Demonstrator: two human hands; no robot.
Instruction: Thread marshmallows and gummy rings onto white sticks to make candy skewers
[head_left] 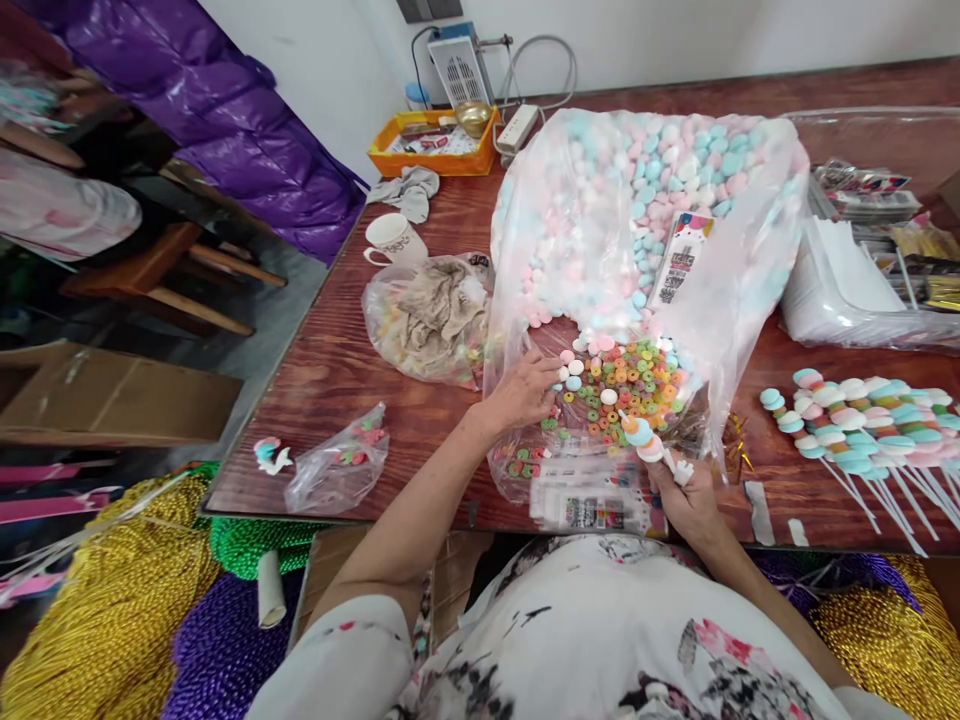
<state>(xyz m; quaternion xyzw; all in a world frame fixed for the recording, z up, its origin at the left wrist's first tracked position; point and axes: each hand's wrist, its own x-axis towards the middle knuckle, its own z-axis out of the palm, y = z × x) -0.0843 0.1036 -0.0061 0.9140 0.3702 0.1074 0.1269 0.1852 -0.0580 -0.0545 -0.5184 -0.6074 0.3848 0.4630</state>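
My left hand (pixel 529 388) reaches over the table with its fingers partly spread. Its fingertips touch small white, pink and pale blue discs (pixel 573 368) beside a pile of colourful rings (pixel 637 385). Closer to my body, my right hand (pixel 688 492) is closed around the lower end of a skewer (pixel 642 437) threaded with blue, pink and white pieces and an orange tip. Behind both hands lies a large clear plastic bag (pixel 585 230) full of pastel discs, with a printed label card (pixel 681 258) on it. Printed packets (pixel 592 500) lie at the table's front edge.
Finished skewers (pixel 862 420) lie at the right, below a clear tray (pixel 862 310) of packaging. A bag with a cloth (pixel 439 310), a mug (pixel 394 240), and an orange tray (pixel 435 160) stand left and back. A small bag (pixel 341 465) lies front left.
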